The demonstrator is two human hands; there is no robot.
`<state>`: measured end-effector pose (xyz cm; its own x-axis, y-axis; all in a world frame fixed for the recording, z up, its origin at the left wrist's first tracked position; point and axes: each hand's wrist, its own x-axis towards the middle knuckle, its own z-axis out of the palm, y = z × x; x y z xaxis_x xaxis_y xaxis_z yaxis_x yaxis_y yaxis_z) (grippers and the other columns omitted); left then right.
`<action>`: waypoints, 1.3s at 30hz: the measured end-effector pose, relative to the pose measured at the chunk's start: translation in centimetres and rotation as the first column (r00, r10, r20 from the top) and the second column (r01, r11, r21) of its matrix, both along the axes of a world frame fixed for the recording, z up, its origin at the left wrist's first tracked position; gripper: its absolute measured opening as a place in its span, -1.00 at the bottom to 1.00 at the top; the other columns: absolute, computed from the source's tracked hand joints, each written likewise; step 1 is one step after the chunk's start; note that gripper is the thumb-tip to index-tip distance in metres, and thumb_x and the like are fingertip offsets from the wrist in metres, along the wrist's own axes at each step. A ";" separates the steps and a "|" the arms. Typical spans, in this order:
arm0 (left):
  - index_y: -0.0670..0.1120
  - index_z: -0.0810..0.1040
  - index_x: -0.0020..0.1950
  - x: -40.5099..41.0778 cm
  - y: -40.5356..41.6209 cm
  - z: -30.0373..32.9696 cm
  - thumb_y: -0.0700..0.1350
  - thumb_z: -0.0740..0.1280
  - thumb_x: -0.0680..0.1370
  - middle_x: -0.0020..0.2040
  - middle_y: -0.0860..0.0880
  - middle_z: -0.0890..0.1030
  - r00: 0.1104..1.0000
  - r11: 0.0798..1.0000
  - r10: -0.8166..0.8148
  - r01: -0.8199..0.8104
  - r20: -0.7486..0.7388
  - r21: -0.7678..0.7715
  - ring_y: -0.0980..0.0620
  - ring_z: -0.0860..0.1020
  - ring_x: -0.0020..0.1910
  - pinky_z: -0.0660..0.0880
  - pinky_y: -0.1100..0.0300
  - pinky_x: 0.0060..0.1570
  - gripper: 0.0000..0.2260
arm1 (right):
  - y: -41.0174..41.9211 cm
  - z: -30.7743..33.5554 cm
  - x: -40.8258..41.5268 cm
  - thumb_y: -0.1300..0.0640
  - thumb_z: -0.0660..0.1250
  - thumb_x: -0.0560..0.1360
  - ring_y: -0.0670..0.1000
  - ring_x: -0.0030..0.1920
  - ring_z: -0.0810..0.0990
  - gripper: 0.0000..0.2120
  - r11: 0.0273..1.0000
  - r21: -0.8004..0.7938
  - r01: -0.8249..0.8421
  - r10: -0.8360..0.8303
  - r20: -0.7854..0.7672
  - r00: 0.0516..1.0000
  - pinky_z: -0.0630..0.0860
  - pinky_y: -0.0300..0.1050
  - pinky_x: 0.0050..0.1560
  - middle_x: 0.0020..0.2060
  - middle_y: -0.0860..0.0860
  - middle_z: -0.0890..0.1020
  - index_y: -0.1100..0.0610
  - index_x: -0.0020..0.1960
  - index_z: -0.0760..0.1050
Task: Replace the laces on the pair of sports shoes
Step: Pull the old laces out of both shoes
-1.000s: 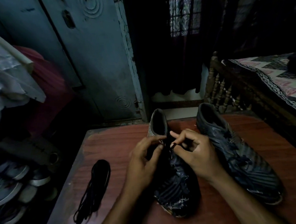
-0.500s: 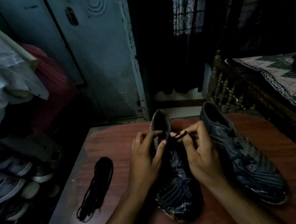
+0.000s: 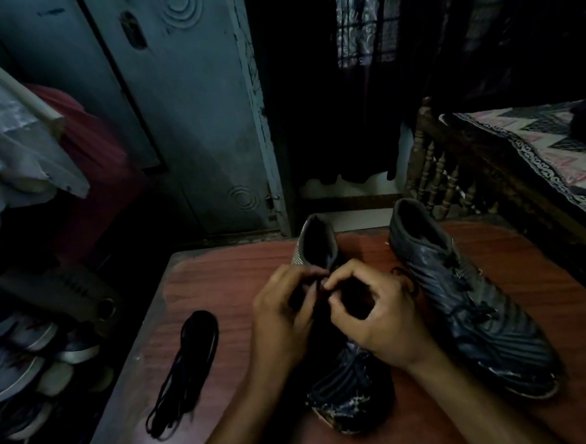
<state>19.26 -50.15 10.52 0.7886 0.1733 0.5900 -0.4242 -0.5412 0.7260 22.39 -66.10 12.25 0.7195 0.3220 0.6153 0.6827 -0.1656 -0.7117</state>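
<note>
Black lace (image 3: 320,290) sits pinched between my left hand (image 3: 284,320) and right hand (image 3: 376,319) atop the near shoe (image 3: 350,390); spare laces (image 3: 185,369) beside the left hand lie unused, so replacement has barely begun.

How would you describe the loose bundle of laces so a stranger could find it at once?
Start at the reddish wooden table. Left of both dark shoes and both hands, the bundle of black laces lies alone. It is the only item no hand touches.
</note>
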 end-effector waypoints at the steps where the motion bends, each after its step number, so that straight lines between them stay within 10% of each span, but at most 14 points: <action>1: 0.00 0.66 0.01 0.0 -0.2 0.0 -0.19 0.41 0.59 -0.06 0.05 0.66 0.998 0.991 -0.032 0.024 -0.053 -0.134 0.05 0.64 -0.05 0.57 0.08 -0.09 -0.90 | -0.1 -0.2 0.2 0.29 0.43 0.41 -0.07 -0.18 0.65 -0.83 0.999 0.027 0.027 -0.025 -0.048 0.999 0.58 -0.12 -0.15 -0.20 -0.11 0.62 0.06 -0.09 0.55; 6: -0.04 0.68 -0.09 -0.3 0.2 0.9 -0.15 0.42 0.53 -0.15 -0.05 0.67 0.919 0.743 -0.373 0.213 -0.128 -0.635 0.04 0.61 -0.15 0.56 0.17 -0.13 -0.95 | -0.1 -1.5 1.6 -0.02 0.43 0.41 -0.03 -0.21 0.64 -0.88 0.975 0.046 0.216 -0.209 -0.125 0.970 0.61 0.13 -0.21 -0.15 -0.13 0.60 -0.08 -0.08 0.54; 11: -0.14 0.72 -0.11 -0.6 0.8 0.9 -0.17 0.52 0.41 -0.16 -0.09 0.66 0.822 0.605 -0.556 0.299 -0.122 -0.738 0.03 0.62 -0.16 0.57 0.20 -0.14 -0.91 | -0.3 -1.4 1.5 0.22 0.55 0.40 -0.09 -0.15 0.62 -0.79 0.966 -0.065 0.250 -0.252 -0.024 0.967 0.60 -0.04 -0.17 -0.14 -0.17 0.57 -0.04 -0.06 0.65; 18: -0.09 0.68 0.07 0.3 0.8 0.1 -0.31 0.40 0.56 -0.03 -0.15 0.67 0.895 0.768 -0.389 0.185 -0.217 -0.613 -0.02 0.62 -0.04 0.55 0.10 -0.02 -0.83 | -0.6 -0.8 2.0 0.18 0.56 0.38 0.06 -0.17 0.69 -0.90 0.990 0.137 0.038 0.008 -0.321 0.947 0.59 0.10 -0.11 -0.22 0.00 0.71 0.02 -0.21 0.68; 25: 0.08 0.70 0.16 0.4 0.6 -0.4 -0.19 0.48 0.52 -0.03 0.15 0.58 0.973 0.984 -0.177 0.174 -0.149 -0.035 0.07 0.59 -0.04 0.51 0.27 -0.04 -0.74 | -0.8 -0.1 1.3 0.34 0.55 0.36 -0.05 -0.23 0.61 -0.82 0.941 0.174 -0.292 0.339 -0.439 0.832 0.53 -0.19 -0.15 -0.26 0.00 0.72 0.07 -0.20 0.71; 28: 0.04 0.73 0.06 0.5 0.4 -0.3 -0.25 0.45 0.52 -0.04 0.12 0.65 0.978 0.987 -0.149 0.137 -0.150 -0.085 0.10 0.63 -0.03 0.51 0.26 -0.01 -0.78 | -1.0 -0.2 1.4 0.39 0.53 0.38 -0.04 -0.21 0.61 -0.86 0.940 0.192 -0.283 0.340 -0.436 0.833 0.53 -0.24 -0.12 -0.25 0.04 0.70 0.19 -0.13 0.68; 33: -0.17 0.75 0.01 0.5 0.8 0.1 -0.22 0.49 0.47 0.01 -0.14 0.72 0.897 0.794 -0.361 0.151 -0.256 -0.589 0.00 0.66 -0.01 0.56 0.15 0.03 -0.86 | -0.3 -0.4 1.6 0.24 0.33 0.41 -0.03 -0.33 0.53 -0.94 0.957 0.288 0.026 0.121 -0.481 0.868 0.47 -0.21 -0.26 -0.36 -0.01 0.58 0.11 -0.17 0.55; 39: -0.14 0.77 -0.07 -0.3 0.8 0.6 -0.27 0.47 0.42 -0.07 -0.05 0.71 0.809 0.690 -0.554 0.312 -0.199 -0.654 0.02 0.66 -0.05 0.57 0.22 -0.03 -0.86 | 0.1 -0.9 1.2 -0.12 0.32 0.56 -0.08 -0.31 0.56 -0.61 0.963 -0.100 0.249 -0.264 -0.189 0.946 0.47 -0.02 -0.23 -0.36 -0.04 0.57 0.12 -0.32 0.57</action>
<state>18.91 -49.35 11.16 0.9861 -0.0417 0.1609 -0.1495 0.2005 0.9682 23.57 -65.98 11.40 0.8891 0.1494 0.4327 0.4559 -0.3740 -0.8076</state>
